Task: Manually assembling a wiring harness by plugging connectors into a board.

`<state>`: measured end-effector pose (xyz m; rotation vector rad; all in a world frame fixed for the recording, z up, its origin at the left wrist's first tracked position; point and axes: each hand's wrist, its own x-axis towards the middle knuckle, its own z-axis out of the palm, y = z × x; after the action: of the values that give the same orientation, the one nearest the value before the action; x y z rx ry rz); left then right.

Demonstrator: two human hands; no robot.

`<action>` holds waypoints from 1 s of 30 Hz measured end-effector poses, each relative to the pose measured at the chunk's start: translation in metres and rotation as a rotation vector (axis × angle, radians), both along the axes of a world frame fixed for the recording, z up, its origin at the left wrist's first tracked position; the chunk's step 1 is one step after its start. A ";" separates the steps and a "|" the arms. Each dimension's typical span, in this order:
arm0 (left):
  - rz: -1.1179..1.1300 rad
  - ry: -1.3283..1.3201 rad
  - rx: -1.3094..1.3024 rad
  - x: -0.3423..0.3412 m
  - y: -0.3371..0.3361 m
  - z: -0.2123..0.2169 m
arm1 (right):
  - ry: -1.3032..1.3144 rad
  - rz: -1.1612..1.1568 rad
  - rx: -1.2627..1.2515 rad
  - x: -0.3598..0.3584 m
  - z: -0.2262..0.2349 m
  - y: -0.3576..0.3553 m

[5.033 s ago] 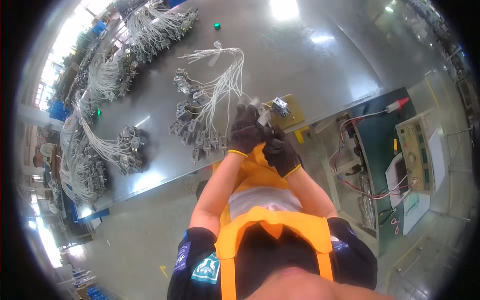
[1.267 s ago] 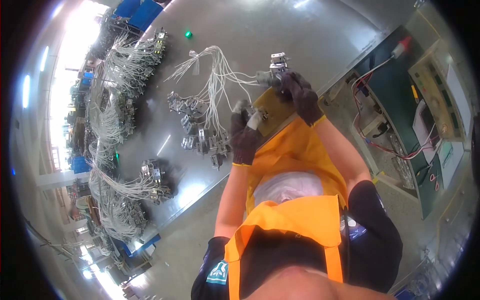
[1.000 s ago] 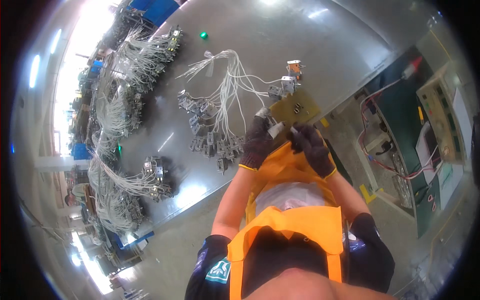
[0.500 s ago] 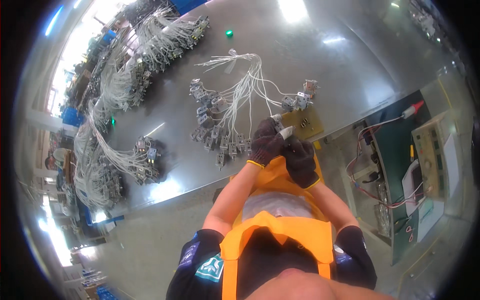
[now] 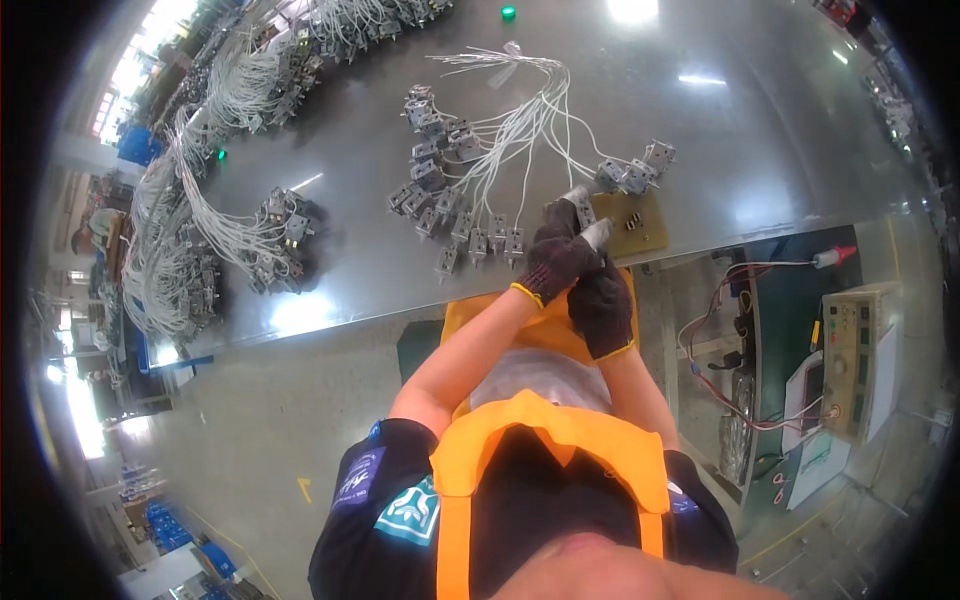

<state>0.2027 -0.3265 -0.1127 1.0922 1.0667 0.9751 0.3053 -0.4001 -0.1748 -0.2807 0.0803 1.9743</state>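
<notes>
Both my hands wear dark knit gloves, and they meet at the front edge of the metal table. My left hand (image 5: pixel 562 252), its fingertips white, is closed with finger and thumb around a small grey metal wired box (image 5: pixel 586 212). Just below it my right hand (image 5: pixel 602 308) is curled in; its fingertips are hidden behind the left hand. Right beside the held box lies a yellowish board (image 5: pixel 648 222) with small dark pins on it. A white wire bundle (image 5: pixel 545 105) fans out beyond my hands to more metal boxes (image 5: pixel 428 175) at left and several (image 5: pixel 636 176) at right.
More wire bundles (image 5: pixel 215 215) with metal boxes line the table's left side. A green light spot (image 5: pixel 508 13) shows at the far side. To the right, below the tabletop, a beige instrument (image 5: pixel 855 365) with red and white leads (image 5: pixel 715 290) stands on a green surface (image 5: pixel 775 345).
The whole view has shifted, so the table things appear higher. My right hand has drawn slightly nearer to me, away from the board. The left hand keeps its grip beside the board.
</notes>
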 end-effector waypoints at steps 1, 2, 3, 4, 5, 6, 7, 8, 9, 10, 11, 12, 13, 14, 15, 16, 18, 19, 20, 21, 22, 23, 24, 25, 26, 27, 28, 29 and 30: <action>0.005 0.000 -0.004 -0.002 -0.005 0.005 | -0.111 -0.051 0.049 0.000 0.000 -0.001; 0.025 0.229 0.154 -0.006 -0.011 0.011 | -0.110 -0.046 0.046 -0.001 0.001 -0.004; 0.046 0.459 0.314 -0.012 -0.015 0.013 | -0.225 -0.080 -0.087 -0.006 0.002 -0.008; -0.010 0.602 0.606 -0.027 -0.017 0.010 | -0.338 -0.115 -0.220 -0.010 0.006 -0.013; -0.071 0.742 0.898 -0.048 -0.017 0.008 | -0.335 -0.111 -0.222 -0.014 0.011 -0.018; -0.134 0.905 1.017 -0.069 -0.013 0.032 | -0.510 -0.148 -0.144 -0.016 0.021 -0.023; -0.200 1.072 1.133 -0.087 -0.009 0.056 | -0.682 -0.180 -0.069 -0.018 0.028 -0.027; -0.212 1.127 1.093 -0.106 -0.006 0.059 | -0.677 -0.172 -0.076 -0.023 0.036 -0.030; -0.225 1.179 1.057 -0.117 -0.002 0.057 | -0.769 -0.141 -0.021 -0.027 0.041 -0.028; -0.171 1.234 1.003 -0.124 0.000 0.042 | -0.861 -0.111 0.043 -0.030 0.044 -0.023; -0.170 1.236 1.005 -0.129 0.000 0.027 | -0.859 -0.112 0.046 -0.032 0.045 -0.020; -0.242 1.263 0.998 -0.130 0.000 0.022 | -0.889 -0.120 0.086 -0.035 0.045 -0.018; -0.313 1.288 0.991 -0.131 0.001 0.017 | -0.919 -0.128 0.126 -0.038 0.044 -0.016; -0.348 1.220 0.996 -0.135 0.002 0.011 | -0.920 -0.136 0.125 -0.042 0.042 -0.013; -0.354 1.215 1.003 -0.138 0.004 0.011 | -0.907 -0.181 0.151 -0.045 0.038 -0.010; -0.420 1.176 1.016 -0.143 0.006 0.011 | -0.894 -0.226 0.177 -0.048 0.033 -0.007; -0.519 1.119 1.046 -0.148 0.010 0.021 | -0.963 -0.243 0.251 -0.056 0.026 -0.002; -0.527 1.115 1.050 -0.151 0.011 0.024 | -1.030 -0.251 0.326 -0.059 0.025 -0.001; -0.552 1.085 1.025 -0.154 0.012 0.026 | -1.031 -0.258 0.320 -0.059 0.024 -0.001; -0.574 1.057 1.000 -0.154 0.014 0.030 | -1.071 -0.216 0.391 -0.060 0.029 -0.001; -0.582 1.055 1.004 -0.152 0.014 0.034 | -1.111 -0.172 0.461 -0.061 0.032 0.000; -0.605 1.087 0.988 -0.149 0.013 0.038 | -1.111 -0.181 0.455 -0.060 0.034 0.000; -0.634 1.123 0.981 -0.144 0.014 0.044 | -1.163 -0.142 0.504 -0.056 0.035 0.001; -0.650 1.124 0.995 -0.145 0.015 0.041 | -1.214 -0.104 0.551 -0.051 0.037 0.003; -0.638 1.091 1.033 -0.147 0.015 0.033 | -1.212 -0.126 0.543 -0.046 0.038 0.003; -0.620 1.057 1.066 -0.148 0.016 0.034 | -1.143 -0.087 0.484 -0.039 0.038 0.006; -0.599 1.064 1.112 -0.149 0.016 0.036 | -1.072 -0.050 0.426 -0.032 0.038 0.010; -0.615 1.067 1.124 -0.150 0.017 0.039 | -1.065 -0.068 0.422 -0.024 0.039 0.017; -0.618 1.082 1.078 -0.146 0.018 0.042 | -1.083 -0.202 0.421 -0.011 0.040 0.026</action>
<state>0.0564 -0.3085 -0.0709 2.8341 0.8297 0.3334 0.2945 -0.3738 -0.1353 -0.9668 -0.9452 1.3741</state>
